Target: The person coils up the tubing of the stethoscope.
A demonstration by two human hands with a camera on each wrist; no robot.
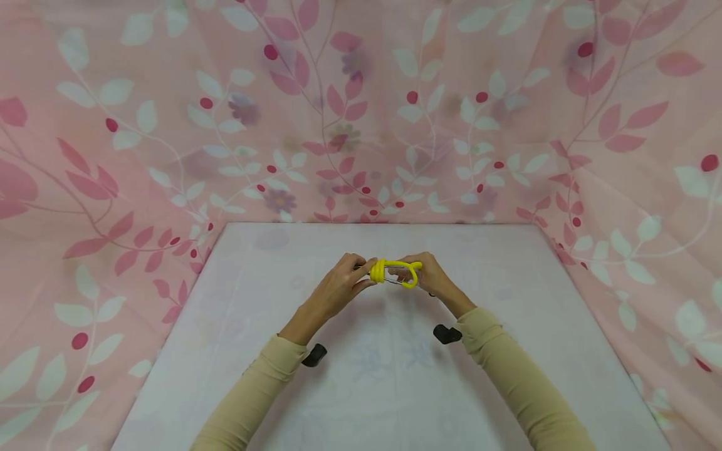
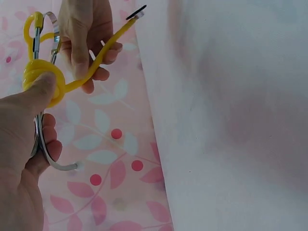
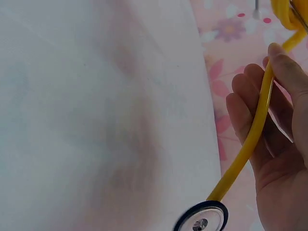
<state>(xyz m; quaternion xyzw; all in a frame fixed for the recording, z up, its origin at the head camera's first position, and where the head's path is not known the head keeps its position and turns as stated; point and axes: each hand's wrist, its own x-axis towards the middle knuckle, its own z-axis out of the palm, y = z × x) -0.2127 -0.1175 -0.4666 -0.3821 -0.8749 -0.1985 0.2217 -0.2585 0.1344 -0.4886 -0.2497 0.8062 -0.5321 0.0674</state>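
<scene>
A cloth-draped booth around a white table, set in a room whose kind cannot be told.
Pink curtain (image 1: pixel 395 37), printed with leaves (image 1: pixel 679 64), red berries (image 1: pixel 271 52) and small purple flowers (image 1: pixel 280 200), hangs along the back and both sides of the table (image 1: pixel 350 401), filling the view above and beside it. The stethoscope (image 3: pixel 257 120) is medical gear, but it alone does not settle whether the booth stands in a clinic, home or studio.

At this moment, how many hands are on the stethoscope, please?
2: the left hand grips the yellow coil; the right hand holds the tubing between coil and chest piece.
</scene>
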